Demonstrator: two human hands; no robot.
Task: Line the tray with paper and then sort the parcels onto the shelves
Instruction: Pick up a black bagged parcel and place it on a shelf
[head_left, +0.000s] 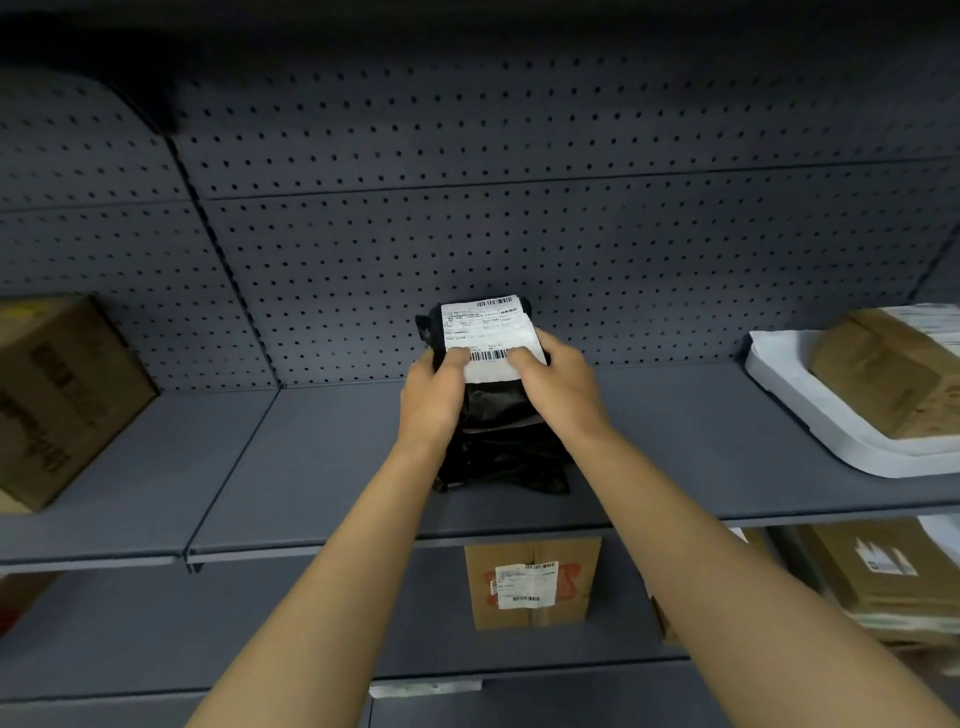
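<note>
Parcel (493, 415), black plastic wrap, white shipping label (488, 332) on its upper face: held on the grey shelf (322, 457) near mid-width, its far end close to the perforated back panel (467, 234). It is gripped from both sides; the left hand (431, 400) is closed on its left edge, the right hand (558, 387) on its right edge, both thumbs pressed on the label's near strip beside a barcode. The long axis is run from the shelf's front edge toward the back panel, the labelled end raised and pointed away, the crumpled near end rested on the shelf.

Brown carton (62, 395): stood at the shelf's left end, well apart. White tray (810, 415): set at the right end, a taped brown box (893, 374) carried in it. Lower shelf (260, 639): a labelled cardboard box (532, 582) is stood below the parcel, with further cartons (878, 577) stacked at the right. Nothing is placed between parcel and back panel.
</note>
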